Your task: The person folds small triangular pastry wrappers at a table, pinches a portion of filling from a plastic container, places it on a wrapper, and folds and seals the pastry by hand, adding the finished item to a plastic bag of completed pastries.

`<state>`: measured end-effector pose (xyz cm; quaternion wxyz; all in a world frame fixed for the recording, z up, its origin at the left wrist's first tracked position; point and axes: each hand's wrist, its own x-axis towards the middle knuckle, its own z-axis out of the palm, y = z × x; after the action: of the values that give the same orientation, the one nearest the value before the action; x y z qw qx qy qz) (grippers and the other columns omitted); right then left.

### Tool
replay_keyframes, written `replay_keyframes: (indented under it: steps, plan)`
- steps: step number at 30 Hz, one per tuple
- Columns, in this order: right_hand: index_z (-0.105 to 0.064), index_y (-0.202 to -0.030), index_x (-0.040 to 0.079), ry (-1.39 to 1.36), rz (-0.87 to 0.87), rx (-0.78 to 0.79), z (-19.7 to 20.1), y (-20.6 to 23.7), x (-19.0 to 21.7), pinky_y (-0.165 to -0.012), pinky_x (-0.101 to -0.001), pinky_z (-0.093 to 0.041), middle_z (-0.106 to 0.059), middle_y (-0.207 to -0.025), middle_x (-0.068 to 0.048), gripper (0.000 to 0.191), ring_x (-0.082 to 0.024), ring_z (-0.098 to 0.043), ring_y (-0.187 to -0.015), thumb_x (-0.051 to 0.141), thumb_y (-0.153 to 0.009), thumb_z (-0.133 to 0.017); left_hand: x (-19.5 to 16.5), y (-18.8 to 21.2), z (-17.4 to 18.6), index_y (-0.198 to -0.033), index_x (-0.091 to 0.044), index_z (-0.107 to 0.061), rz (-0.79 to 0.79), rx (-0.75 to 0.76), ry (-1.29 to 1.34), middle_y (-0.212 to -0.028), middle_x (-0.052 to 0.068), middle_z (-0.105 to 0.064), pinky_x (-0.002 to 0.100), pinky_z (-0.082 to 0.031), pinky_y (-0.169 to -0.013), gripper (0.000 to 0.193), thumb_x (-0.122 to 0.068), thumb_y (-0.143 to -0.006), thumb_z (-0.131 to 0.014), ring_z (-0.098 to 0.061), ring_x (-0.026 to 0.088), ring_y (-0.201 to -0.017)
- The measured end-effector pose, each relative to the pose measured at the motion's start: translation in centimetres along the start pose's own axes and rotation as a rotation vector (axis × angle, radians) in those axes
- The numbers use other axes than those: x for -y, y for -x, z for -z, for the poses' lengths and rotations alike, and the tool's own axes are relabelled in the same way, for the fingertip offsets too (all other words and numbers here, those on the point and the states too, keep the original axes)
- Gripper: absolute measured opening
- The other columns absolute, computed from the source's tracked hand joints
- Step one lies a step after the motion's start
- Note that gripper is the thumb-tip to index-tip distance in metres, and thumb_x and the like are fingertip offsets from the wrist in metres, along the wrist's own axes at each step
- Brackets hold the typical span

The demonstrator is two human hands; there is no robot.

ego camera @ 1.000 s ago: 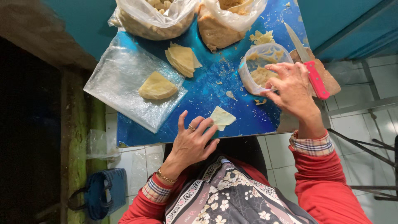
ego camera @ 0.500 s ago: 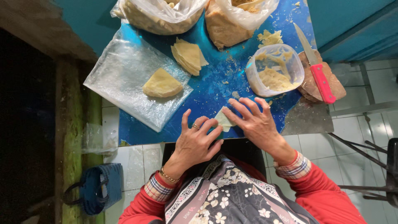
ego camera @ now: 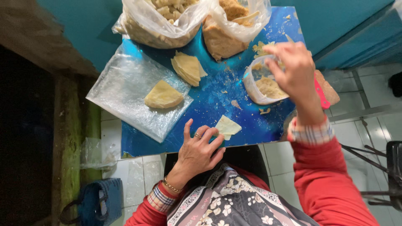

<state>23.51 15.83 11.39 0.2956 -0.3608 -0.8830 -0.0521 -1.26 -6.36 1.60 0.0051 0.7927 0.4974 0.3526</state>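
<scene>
My left hand (ego camera: 200, 147) rests flat at the near edge of the shiny blue table (ego camera: 209, 106), its fingertips touching a small pale dough wrapper (ego camera: 227, 126). My right hand (ego camera: 292, 69) is raised over a round clear plastic tub (ego camera: 261, 83) of yellowish filling, with the fingers pinched together above it. I cannot tell if anything is between them. A stack of wrappers (ego camera: 188, 67) lies mid-table. One folded pale piece (ego camera: 163, 95) sits on a clear plastic sheet (ego camera: 130, 90).
Two plastic bags stand at the far edge, one with pale folded pieces (ego camera: 161, 19) and one with brownish filling (ego camera: 230, 25). A knife with a red handle (ego camera: 321, 94) lies right of the tub. A blue basket (ego camera: 98, 205) sits on the tiled floor at left.
My right hand has gone from the wrapper at the near edge back up to the tub. My left hand has stayed by the wrapper.
</scene>
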Motion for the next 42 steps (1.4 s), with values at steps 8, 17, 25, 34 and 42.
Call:
replay_keyframes:
  steps: [8,17,25,34,42]
  plan:
    - [-0.083,-0.102,0.021,0.331,-0.052,0.325,-13.2,-13.1,-11.1,-0.085,-0.0505,-0.050,-0.076,-0.096,-0.014,0.017,-0.034,-0.071,-0.091,0.026,-0.091,-0.071,-0.3,-0.1,0.2,-0.109,-0.015,-0.069,0.023,-0.010,0.042,-0.116,0.003,-0.061,0.061,-0.018,-0.119,0.029,-0.034,-0.087,-0.074,-0.057,0.024,-0.116]
    - [-0.082,-0.090,0.014,-0.093,-0.458,0.061,-14.0,-12.6,-16.3,-0.070,-0.0412,-0.057,-0.072,-0.078,-0.014,0.018,-0.030,-0.073,-0.073,0.026,-0.089,-0.068,-0.1,-0.7,0.1,-0.102,-0.017,-0.070,0.076,-0.021,0.090,-0.105,0.001,-0.061,0.053,-0.031,-0.110,0.016,-0.023,-0.088,-0.075,-0.058,0.022,-0.103]
    - [-0.082,-0.092,0.007,-0.077,-0.253,-0.161,-12.7,-9.5,-17.0,-0.064,-0.0330,-0.056,-0.074,-0.075,-0.009,0.014,-0.019,-0.072,-0.068,0.015,-0.093,-0.070,-0.2,-1.0,-0.1,-0.093,-0.018,-0.070,0.123,-0.043,0.078,-0.095,0.000,-0.060,0.050,-0.036,-0.102,0.012,-0.012,-0.084,-0.075,-0.060,0.023,-0.092]
    - [-0.079,-0.096,0.004,-0.526,-0.498,-0.050,-9.3,-9.2,-12.7,-0.058,-0.0223,-0.046,-0.070,-0.076,0.003,0.015,0.000,-0.058,-0.066,0.017,-0.097,-0.074,-0.4,-1.1,0.3,-0.095,-0.019,-0.070,0.104,-0.053,0.036,-0.097,-0.001,-0.061,0.051,-0.035,-0.104,0.012,-0.013,-0.085,-0.075,-0.060,0.023,-0.094]
    - [-0.076,-0.100,0.003,-0.547,-0.338,0.131,-0.5,3.5,0.5,-0.069,-0.0268,-0.051,-0.073,-0.089,-0.005,0.015,-0.009,-0.065,-0.079,0.017,-0.100,-0.071,-0.6,-0.6,0.2,-0.096,-0.017,-0.069,0.037,-0.056,-0.039,-0.106,0.003,-0.061,0.053,-0.032,-0.106,0.014,-0.014,-0.083,-0.075,-0.060,0.022,-0.100]
